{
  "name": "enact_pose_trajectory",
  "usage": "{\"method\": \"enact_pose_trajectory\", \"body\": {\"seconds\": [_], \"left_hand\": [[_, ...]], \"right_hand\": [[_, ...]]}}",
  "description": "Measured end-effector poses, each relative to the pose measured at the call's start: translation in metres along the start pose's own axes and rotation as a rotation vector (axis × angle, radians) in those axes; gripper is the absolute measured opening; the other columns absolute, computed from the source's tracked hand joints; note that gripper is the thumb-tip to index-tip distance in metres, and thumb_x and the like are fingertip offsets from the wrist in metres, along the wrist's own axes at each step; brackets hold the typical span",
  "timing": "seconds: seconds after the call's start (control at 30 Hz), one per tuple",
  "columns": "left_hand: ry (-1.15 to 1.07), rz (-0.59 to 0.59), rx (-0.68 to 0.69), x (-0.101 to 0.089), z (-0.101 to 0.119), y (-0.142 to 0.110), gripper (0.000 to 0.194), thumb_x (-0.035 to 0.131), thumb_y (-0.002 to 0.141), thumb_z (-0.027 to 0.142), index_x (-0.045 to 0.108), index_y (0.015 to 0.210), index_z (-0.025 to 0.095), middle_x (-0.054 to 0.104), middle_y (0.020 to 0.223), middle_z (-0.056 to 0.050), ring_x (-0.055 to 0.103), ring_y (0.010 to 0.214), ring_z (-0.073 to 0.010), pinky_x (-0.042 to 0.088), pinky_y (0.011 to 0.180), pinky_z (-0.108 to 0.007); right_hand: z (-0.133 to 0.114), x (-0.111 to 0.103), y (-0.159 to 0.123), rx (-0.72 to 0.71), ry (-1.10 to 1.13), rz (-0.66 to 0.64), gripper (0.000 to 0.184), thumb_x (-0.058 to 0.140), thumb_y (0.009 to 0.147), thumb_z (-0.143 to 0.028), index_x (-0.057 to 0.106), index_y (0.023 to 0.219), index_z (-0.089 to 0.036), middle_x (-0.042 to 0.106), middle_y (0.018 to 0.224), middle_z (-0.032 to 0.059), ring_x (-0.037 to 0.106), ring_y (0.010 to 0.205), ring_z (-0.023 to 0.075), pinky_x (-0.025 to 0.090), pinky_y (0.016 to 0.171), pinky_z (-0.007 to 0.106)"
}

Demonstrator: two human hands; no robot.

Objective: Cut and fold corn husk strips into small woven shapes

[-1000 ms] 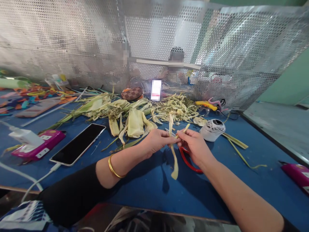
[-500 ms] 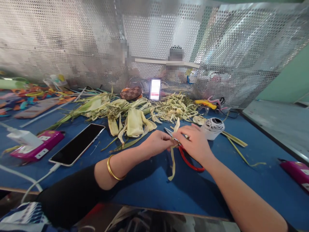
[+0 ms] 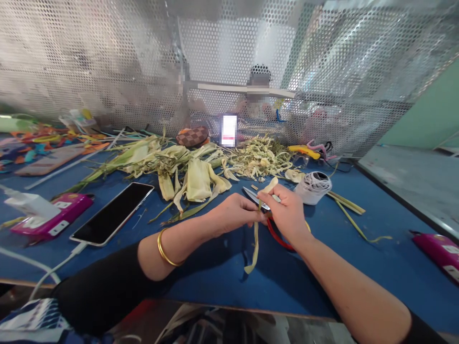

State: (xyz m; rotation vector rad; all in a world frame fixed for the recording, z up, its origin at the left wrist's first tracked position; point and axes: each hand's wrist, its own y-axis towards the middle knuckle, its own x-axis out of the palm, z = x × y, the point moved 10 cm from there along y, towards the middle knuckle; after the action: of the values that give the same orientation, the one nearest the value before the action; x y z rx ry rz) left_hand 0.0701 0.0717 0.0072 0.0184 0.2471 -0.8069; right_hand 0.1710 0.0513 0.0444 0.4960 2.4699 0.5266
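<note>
Between my two hands runs a narrow strip of pale corn husk (image 3: 255, 246), its lower end dangling over the blue table. My left hand (image 3: 236, 212) pinches the strip near its middle, with a gold bangle on that wrist. Just to the right, my right hand (image 3: 287, 205) is closed on the upper part, and a pale end pokes out above its fingers. Scissors (image 3: 278, 235) with red handles lie beneath my hands, partly covered by the right one; their blades point away to the left. A spool of white thread (image 3: 313, 187) stands close beyond my right hand.
Husk sheets (image 3: 199, 180) and a heap of shredded husk (image 3: 263, 157) lie towards the perforated metal screen (image 3: 236, 52). A phone (image 3: 113, 213) on a cable and a magenta power strip (image 3: 53, 220) are at left. Another magenta item (image 3: 437, 253) sits far right. A person shows behind the screen.
My right hand has turned from lying flat across the strip to gripping its upper part, drawing that end rightward. The left hand stays near the same spot; the dangling end has swung slightly left.
</note>
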Motion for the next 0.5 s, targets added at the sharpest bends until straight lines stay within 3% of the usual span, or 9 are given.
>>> {"method": "enact_pose_trajectory", "body": {"seconds": [0.1, 0.17, 0.23, 0.3, 0.4, 0.5], "left_hand": [[-0.131, 0.057, -0.082, -0.006, -0.011, 0.002, 0.022, 0.068, 0.069, 0.035, 0.073, 0.068, 0.014, 0.049, 0.048, 0.003, 0.038, 0.048, -0.0073, 0.027, 0.047, -0.021], [-0.248, 0.122, -0.151, -0.012, -0.020, 0.002, 0.030, 0.067, 0.073, 0.042, 0.073, 0.073, 0.013, 0.049, 0.051, 0.002, 0.035, 0.047, -0.0062, 0.026, 0.045, -0.020], [-0.363, 0.163, -0.204, -0.015, -0.027, 0.003, 0.036, 0.062, 0.079, 0.046, 0.072, 0.077, 0.011, 0.050, 0.054, 0.001, 0.037, 0.047, -0.0057, 0.025, 0.044, -0.020], [-0.444, 0.178, -0.234, -0.016, -0.029, 0.003, 0.041, 0.056, 0.084, 0.048, 0.070, 0.079, 0.010, 0.051, 0.057, 0.000, 0.039, 0.048, -0.0053, 0.025, 0.044, -0.019], [-0.476, 0.192, -0.243, -0.017, -0.029, 0.003, 0.038, 0.057, 0.085, 0.046, 0.067, 0.077, 0.010, 0.052, 0.058, 0.000, 0.041, 0.048, -0.0048, 0.027, 0.044, -0.019], [-0.398, 0.164, -0.215, -0.014, -0.028, 0.003, 0.031, 0.065, 0.079, 0.043, 0.065, 0.073, 0.012, 0.053, 0.056, 0.002, 0.041, 0.046, -0.0045, 0.026, 0.043, -0.019]], "right_hand": [[-0.013, -0.010, 0.005, -0.133, -0.079, 0.027, 0.022, 0.055, 0.082, -0.031, 0.058, 0.064, -0.020, 0.063, 0.073, 0.0050, 0.057, 0.076, 0.0207, 0.043, 0.074, 0.035], [-0.019, -0.028, 0.008, -0.201, -0.136, 0.160, 0.017, 0.055, 0.083, -0.032, 0.062, 0.075, -0.020, 0.066, 0.087, 0.0074, 0.059, 0.090, 0.0234, 0.042, 0.085, 0.039], [-0.009, -0.045, 0.010, -0.130, -0.078, 0.297, 0.018, 0.058, 0.082, -0.037, 0.063, 0.086, -0.020, 0.065, 0.092, 0.0072, 0.058, 0.092, 0.0230, 0.043, 0.086, 0.040], [0.020, -0.046, 0.011, 0.085, 0.126, 0.329, 0.025, 0.062, 0.079, -0.044, 0.063, 0.085, -0.020, 0.063, 0.081, 0.0039, 0.059, 0.077, 0.0192, 0.045, 0.075, 0.036], [0.055, -0.006, 0.004, 0.449, 0.488, 0.109, 0.037, 0.071, 0.068, -0.053, 0.061, 0.070, -0.018, 0.055, 0.061, -0.0016, 0.050, 0.054, 0.0118, 0.041, 0.057, 0.028], [0.050, 0.034, -0.008, 0.576, 0.699, -0.169, 0.040, 0.080, 0.057, -0.050, 0.061, 0.062, -0.016, 0.053, 0.056, -0.0030, 0.043, 0.049, 0.0075, 0.034, 0.050, 0.023]]}}
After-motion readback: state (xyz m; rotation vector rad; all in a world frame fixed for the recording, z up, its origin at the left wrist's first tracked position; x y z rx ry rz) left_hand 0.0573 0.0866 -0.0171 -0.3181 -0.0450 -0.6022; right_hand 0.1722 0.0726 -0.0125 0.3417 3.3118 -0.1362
